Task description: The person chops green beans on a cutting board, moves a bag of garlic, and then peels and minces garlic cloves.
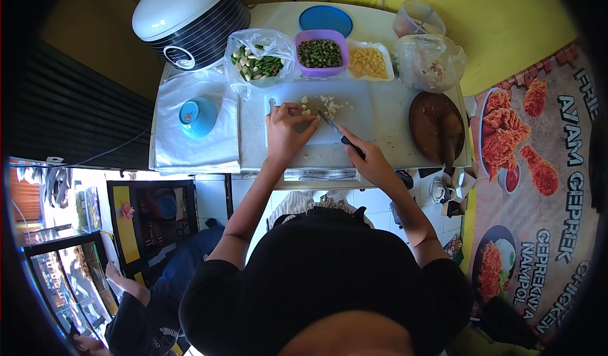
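Note:
My right hand (367, 161) is wrapped round the black handle of a small knife (330, 123). Its blade points away and to the left, with the tip close to the fingers of my left hand (290, 131). Those fingers are pinched together over the white cutting board (354, 125); what lies between them is too small to make out. Pale chopped garlic (329, 104) is scattered on the board just beyond both hands, with a few larger pieces nearer my left fingers.
Behind the board stand a plastic bag of garlic and chillies (258, 63), a purple tub of chopped greens (321, 53) and a tray of yellow pieces (369, 63). A stone mortar (437, 128) is right; a blue bowl (197, 116) and rice cooker (190, 23) are left. Another person sits lower left.

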`<state>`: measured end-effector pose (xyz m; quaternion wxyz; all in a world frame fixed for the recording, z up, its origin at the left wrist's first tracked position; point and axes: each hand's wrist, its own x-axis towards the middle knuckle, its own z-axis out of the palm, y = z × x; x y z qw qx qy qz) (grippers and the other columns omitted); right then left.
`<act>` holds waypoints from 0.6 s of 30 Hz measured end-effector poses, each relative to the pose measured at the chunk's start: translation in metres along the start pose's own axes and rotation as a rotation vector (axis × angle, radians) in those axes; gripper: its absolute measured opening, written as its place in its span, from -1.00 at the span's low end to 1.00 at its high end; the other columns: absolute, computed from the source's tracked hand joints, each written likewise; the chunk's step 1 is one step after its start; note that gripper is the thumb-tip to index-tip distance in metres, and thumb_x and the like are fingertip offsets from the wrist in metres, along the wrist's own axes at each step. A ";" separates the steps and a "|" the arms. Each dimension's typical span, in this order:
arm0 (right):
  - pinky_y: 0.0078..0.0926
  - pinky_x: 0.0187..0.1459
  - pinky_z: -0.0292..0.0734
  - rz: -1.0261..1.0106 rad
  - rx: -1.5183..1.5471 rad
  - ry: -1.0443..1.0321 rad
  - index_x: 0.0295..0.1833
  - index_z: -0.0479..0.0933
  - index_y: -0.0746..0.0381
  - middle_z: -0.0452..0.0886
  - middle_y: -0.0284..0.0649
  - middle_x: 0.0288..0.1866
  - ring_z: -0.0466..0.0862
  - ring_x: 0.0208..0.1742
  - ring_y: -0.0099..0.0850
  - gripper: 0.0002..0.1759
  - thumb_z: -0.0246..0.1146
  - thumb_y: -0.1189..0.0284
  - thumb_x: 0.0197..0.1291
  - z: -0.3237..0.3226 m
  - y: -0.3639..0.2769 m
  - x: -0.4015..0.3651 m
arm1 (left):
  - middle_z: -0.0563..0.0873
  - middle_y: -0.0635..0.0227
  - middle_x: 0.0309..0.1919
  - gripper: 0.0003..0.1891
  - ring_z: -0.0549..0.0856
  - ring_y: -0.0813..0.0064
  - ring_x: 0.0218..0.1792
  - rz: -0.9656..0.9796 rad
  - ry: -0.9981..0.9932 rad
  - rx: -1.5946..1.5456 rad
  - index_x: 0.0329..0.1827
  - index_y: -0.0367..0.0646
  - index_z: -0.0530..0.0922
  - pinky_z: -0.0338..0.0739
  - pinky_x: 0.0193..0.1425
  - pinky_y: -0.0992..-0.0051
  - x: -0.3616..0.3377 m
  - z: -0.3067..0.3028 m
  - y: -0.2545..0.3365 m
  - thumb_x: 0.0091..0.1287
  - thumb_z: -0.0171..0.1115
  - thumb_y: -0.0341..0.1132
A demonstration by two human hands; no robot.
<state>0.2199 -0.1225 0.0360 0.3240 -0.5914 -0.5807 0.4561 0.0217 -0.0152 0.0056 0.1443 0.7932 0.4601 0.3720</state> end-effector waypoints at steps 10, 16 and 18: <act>-0.63 -0.33 0.38 -0.053 -0.072 -0.010 0.55 0.21 -0.05 0.30 -0.37 -0.55 0.32 -0.50 -0.60 -0.39 0.04 0.52 0.42 -0.003 -0.005 0.000 | 0.63 0.53 -0.19 -0.84 0.55 0.47 -0.10 -0.078 0.020 0.030 -0.39 0.09 0.78 0.33 0.08 0.33 0.001 0.001 0.009 0.01 0.51 -0.13; -0.63 -0.34 0.37 -0.053 -0.140 -0.013 0.55 0.21 -0.04 0.31 -0.36 -0.55 0.30 -0.51 -0.60 -0.38 0.05 0.51 0.42 -0.004 -0.006 0.001 | 0.64 0.53 -0.18 -0.85 0.56 0.47 -0.10 -0.084 0.015 0.025 -0.40 0.09 0.78 0.33 0.09 0.33 0.001 0.002 0.009 0.00 0.51 -0.13; -0.64 -0.35 0.36 -0.058 -0.174 -0.017 0.55 0.20 -0.04 0.31 -0.36 -0.55 0.29 -0.52 -0.60 -0.38 0.06 0.51 0.41 -0.005 -0.007 0.001 | 0.64 0.52 -0.18 -0.85 0.56 0.47 -0.10 -0.089 0.011 0.025 -0.40 0.09 0.78 0.33 0.09 0.33 0.001 0.003 0.008 0.00 0.52 -0.13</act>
